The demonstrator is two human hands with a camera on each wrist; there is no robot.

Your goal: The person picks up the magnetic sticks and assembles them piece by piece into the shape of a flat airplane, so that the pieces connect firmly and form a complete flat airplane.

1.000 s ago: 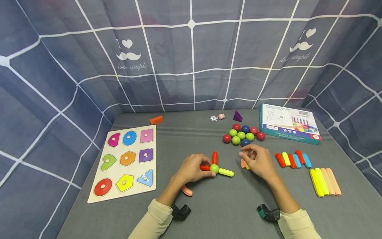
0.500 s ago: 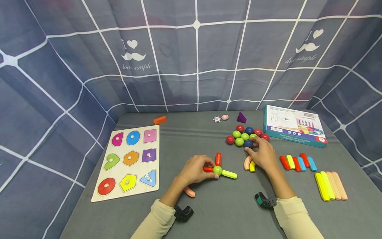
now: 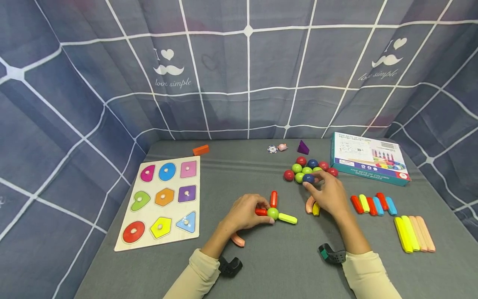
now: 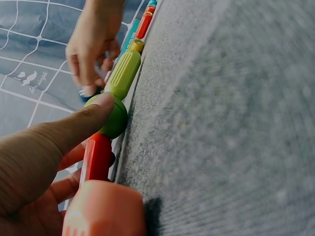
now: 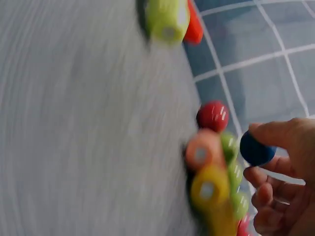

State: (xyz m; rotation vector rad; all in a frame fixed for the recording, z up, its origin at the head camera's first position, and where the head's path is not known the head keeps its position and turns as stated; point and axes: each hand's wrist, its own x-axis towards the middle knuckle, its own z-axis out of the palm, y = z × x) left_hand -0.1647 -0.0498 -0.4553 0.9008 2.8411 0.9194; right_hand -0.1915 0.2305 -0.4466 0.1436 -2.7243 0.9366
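My left hand [image 3: 247,212] holds a green ball [image 3: 273,214] between thumb and fingers, the thumb lying on top of it in the left wrist view. Two red sticks [image 3: 274,199] and a yellow-green stick [image 3: 288,219] stick out from this ball. A curved peach piece [image 3: 237,240] lies by the left wrist. My right hand [image 3: 330,193] pinches a dark blue ball [image 5: 257,148] between thumb and fingers, at the near side of the ball cluster [image 3: 300,177]. Below that hand sit a curved peach piece [image 3: 310,204] and a yellow piece [image 3: 316,209], partly covered by it.
Short red, yellow and blue sticks [image 3: 372,205] lie at the right, with longer yellow and peach sticks [image 3: 414,234] nearer. A box [image 3: 369,158] stands behind them. On the left is a shape puzzle board [image 3: 169,203]. An orange block [image 3: 201,150] and purple pyramid [image 3: 303,147] lie farther back.
My right hand has moved away from the peach and yellow pieces to the balls and taken hold of the blue one, drawing it slightly left. The left hand keeps its hold.
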